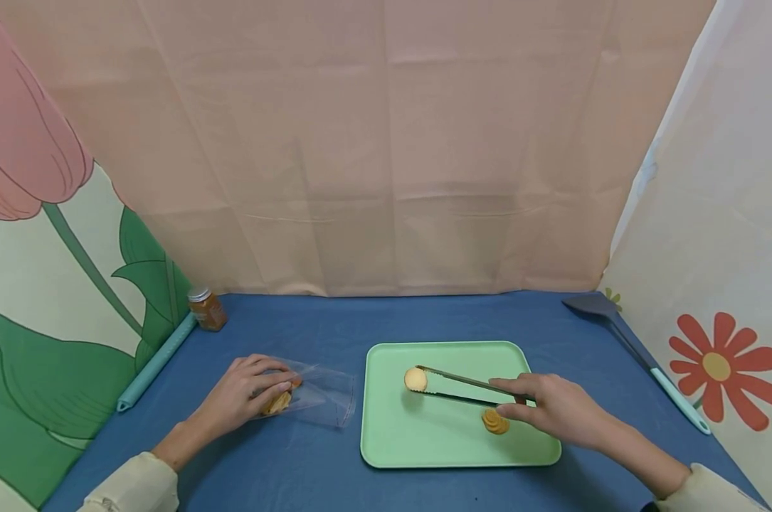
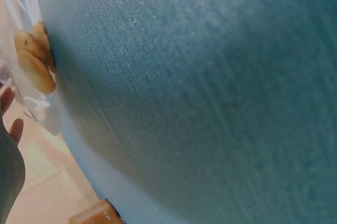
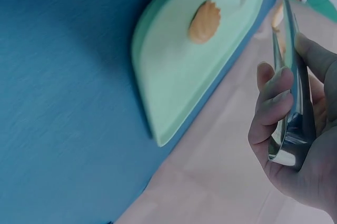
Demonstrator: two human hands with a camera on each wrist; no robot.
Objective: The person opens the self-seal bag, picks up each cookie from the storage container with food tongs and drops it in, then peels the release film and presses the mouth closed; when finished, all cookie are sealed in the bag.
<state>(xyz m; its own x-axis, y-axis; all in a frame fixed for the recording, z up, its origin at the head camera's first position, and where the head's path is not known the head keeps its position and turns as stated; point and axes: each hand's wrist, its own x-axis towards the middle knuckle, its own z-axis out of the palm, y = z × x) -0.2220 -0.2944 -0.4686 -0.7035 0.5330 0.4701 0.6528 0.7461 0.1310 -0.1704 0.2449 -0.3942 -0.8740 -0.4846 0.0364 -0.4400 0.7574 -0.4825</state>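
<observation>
The blue bench (image 1: 309,469) bore, from left to right, a teal rod (image 1: 158,363), jar (image 1: 208,310), clear bag (image 1: 324,393), green tray (image 1: 424,441) and spatula (image 1: 664,384).

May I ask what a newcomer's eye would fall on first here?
Probably the green rectangular tray right of centre, bearing one golden swirled cookie. Above it, silver metal tongs in the right hand grip a round pale cookie; leftward, the left hand holds a clear plastic cookie bag.
</observation>
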